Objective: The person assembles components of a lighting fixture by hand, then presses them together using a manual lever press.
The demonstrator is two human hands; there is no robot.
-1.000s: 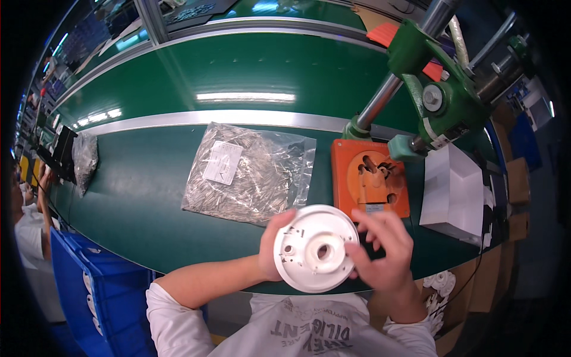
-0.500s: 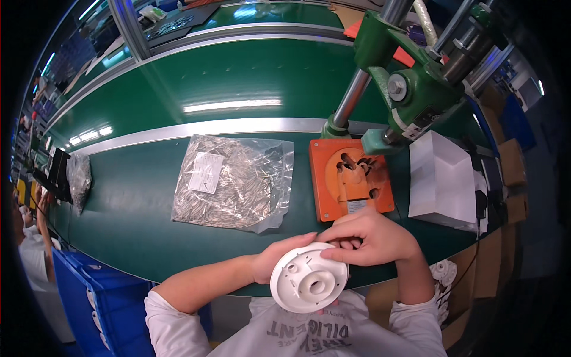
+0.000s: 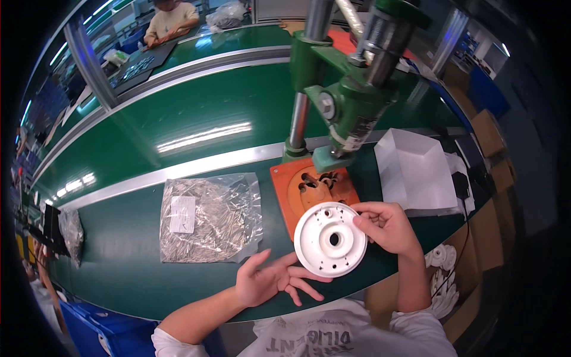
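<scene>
Since 0.5 s ago the white disc (image 3: pixel 331 239) has shifted from both hands to the right hand (image 3: pixel 385 226) alone, and the left hand (image 3: pixel 269 282) has dropped away. In the head view, the right fingers pinch the disc's right rim, thumb on its face, holding it just above the bench's near edge, overlapping the orange fixture (image 3: pixel 309 191). The left hand lies open, palm up, fingers spread, its fingertips just under the disc's lower rim, gripping nothing. To do this well, I judge the disc should stay level with its centre hole lined up over the fixture's recess beneath the green press (image 3: pixel 348 101).

A bag of small metal parts (image 3: pixel 211 217) lies left of the fixture on the green bench (image 3: pixel 178 119); a white box (image 3: pixel 416 169) sits right. Another person works at the far bench.
</scene>
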